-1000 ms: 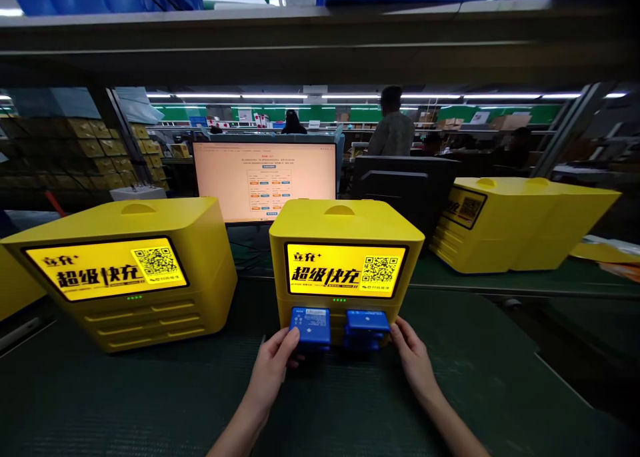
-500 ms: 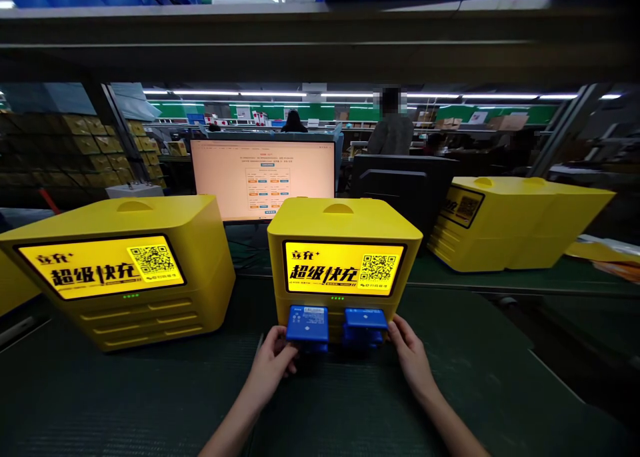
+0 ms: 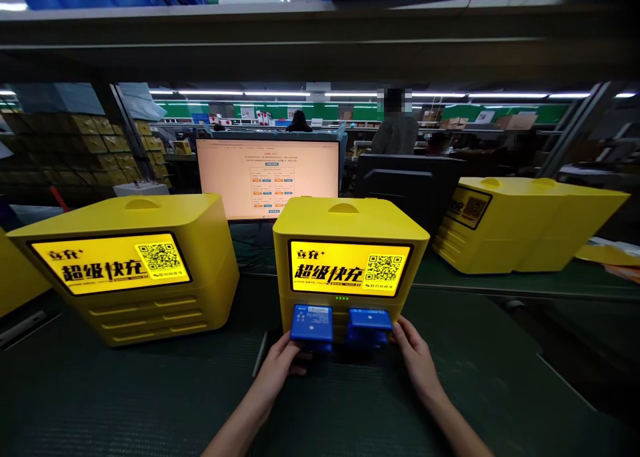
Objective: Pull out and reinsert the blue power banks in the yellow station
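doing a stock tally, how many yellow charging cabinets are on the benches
4, maybe more hidden: the centre cabinet at the left hand and right hand, a left cabinet, an edge sliver, a right one.

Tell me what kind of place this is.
Most likely an electronics assembly or test line in a factory. Several identical yellow charging stations stand on a green workbench, a monitor sits behind them, and stacked cartons and other workers fill the hall under strip lights.
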`<state>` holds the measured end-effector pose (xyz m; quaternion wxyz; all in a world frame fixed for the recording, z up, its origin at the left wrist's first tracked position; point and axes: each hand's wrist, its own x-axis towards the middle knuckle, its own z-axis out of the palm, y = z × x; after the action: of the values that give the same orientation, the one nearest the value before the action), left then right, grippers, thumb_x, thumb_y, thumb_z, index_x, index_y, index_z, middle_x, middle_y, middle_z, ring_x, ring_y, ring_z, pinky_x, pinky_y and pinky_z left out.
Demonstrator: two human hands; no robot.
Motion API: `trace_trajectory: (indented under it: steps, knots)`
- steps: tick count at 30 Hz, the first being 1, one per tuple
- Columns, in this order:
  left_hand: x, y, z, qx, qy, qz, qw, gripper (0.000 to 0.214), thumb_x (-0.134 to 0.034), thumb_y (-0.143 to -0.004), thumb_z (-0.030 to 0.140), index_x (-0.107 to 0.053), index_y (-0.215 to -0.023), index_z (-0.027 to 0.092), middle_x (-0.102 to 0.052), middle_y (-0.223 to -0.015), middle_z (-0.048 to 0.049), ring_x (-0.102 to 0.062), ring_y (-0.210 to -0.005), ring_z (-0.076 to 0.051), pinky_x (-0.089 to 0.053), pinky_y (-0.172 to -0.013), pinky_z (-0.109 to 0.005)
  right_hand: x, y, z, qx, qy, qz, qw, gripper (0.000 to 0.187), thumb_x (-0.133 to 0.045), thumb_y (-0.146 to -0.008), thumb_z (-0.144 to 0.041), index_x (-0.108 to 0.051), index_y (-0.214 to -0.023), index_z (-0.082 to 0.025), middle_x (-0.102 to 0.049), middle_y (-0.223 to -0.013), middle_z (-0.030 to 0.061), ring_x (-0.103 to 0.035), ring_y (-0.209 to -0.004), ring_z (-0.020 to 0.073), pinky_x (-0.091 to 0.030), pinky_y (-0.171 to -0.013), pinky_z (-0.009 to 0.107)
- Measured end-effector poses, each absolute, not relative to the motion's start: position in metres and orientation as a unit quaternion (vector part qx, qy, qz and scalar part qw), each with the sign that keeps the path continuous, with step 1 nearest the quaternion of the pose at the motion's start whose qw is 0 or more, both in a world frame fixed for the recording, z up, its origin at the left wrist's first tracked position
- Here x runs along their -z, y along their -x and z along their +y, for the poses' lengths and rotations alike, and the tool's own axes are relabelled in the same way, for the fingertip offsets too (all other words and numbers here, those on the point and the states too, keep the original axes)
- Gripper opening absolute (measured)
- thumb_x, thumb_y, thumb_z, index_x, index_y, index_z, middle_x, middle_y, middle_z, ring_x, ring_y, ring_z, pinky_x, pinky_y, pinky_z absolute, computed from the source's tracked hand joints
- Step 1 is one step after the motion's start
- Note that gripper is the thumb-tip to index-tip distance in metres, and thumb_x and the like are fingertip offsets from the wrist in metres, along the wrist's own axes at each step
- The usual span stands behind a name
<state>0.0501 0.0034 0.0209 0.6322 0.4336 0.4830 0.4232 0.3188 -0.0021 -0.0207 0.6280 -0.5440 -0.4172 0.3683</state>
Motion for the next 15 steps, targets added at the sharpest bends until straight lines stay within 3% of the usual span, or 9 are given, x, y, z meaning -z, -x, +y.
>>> trace_trajectory:
  steps: [10, 15]
  knots:
    - [-0.026, -0.0498, 0.0004, -0.425, -0.418, 0.483, 0.641, 0.05, -0.062, -0.07, 0.047, -0.057, -0.108, 0.016, -0.064, -0.099, -0.0108, -0.062, -0.086, -0.024, -0.047, -0.064, -0.029, 0.0215, -0.3189, -0.0022, -0.365, 0.552, -0.418, 0.622, 0.051, -0.059, -0.075, -0.053, -0.056, -0.113, -0.019, -0.062, -0.114, 0.005, -0.053, -0.109, 0.0256, -0.042, -0.092, 0.035]
    - [-0.0313, -0.0572, 0.0064, -0.405, -0.391, 0.455, 0.69, 0.04, -0.059, -0.071, 0.043, -0.06, -0.096, 0.012, -0.066, -0.094, -0.0127, -0.061, -0.085, -0.024, -0.049, -0.067, -0.032, 0.0256, -0.3221, 0.0002, -0.357, 0.561, -0.42, 0.617, 0.052, -0.059, -0.074, -0.054, -0.057, -0.112, -0.019, -0.064, -0.111, 0.0055, -0.055, -0.106, 0.0264, -0.044, -0.09, 0.036]
